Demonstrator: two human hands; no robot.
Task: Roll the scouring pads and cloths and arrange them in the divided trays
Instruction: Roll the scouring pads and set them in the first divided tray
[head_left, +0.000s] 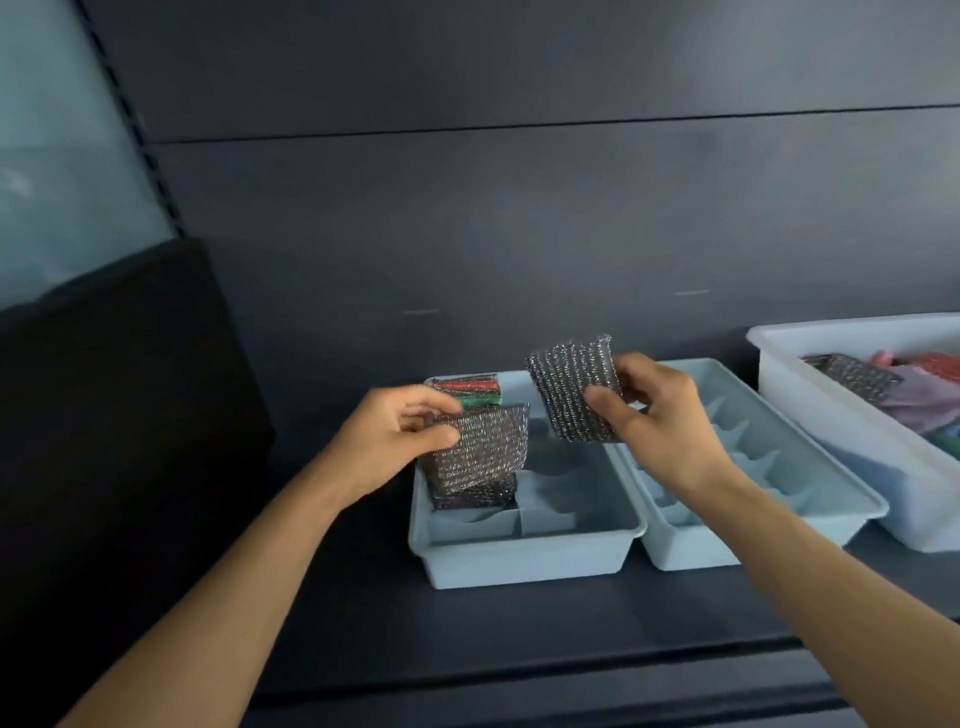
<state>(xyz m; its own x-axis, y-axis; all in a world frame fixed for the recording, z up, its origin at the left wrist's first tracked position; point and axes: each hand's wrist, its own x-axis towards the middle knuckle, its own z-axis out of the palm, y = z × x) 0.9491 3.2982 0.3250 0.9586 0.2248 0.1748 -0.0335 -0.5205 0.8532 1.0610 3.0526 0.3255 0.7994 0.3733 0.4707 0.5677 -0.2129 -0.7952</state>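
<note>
Two pale blue divided trays stand side by side on a dark shelf, the left tray (524, 558) and the right tray (810, 493). My left hand (387, 441) pinches a silver-black scouring pad (483, 452) at its top left corner, over the left tray's left column. Below it another dark pad (475, 498) sits in a compartment. Red and green pads (470, 392) fill the back left compartment. My right hand (660, 410) holds a second silver-black pad (574, 387) flat in the air above the gap between the trays.
A white bin (831, 415) at the right holds loose pads and pink and purple cloths (919, 395). A black box (119, 415) stands at the left. A dark back panel rises behind the trays. The shelf's front edge runs below my forearms.
</note>
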